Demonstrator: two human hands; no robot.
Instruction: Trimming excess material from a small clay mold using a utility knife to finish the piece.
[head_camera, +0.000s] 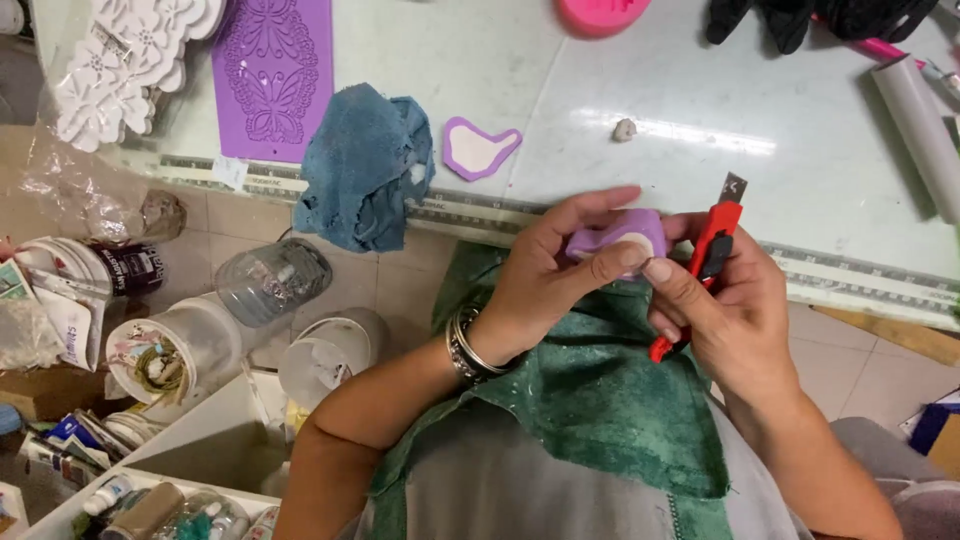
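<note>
Packages crowded the lower left of the view, on the floor beside the table. A dark jar with a purple and white label (128, 268) lay on its side near the left edge, and just left of it sat white printed packets (55, 305), crumpled and overlapping. A clear plastic jar (270, 280) lay tilted just right of the dark one. Below these stood a round white tub (165, 355) holding cords and oddments. At the bottom left, a white tray held blue and white printed cartons (75, 435) and small bottles (110, 492). On the table's near edge, a small white label (230, 172) was stuck over the printed ruler strip.
</note>
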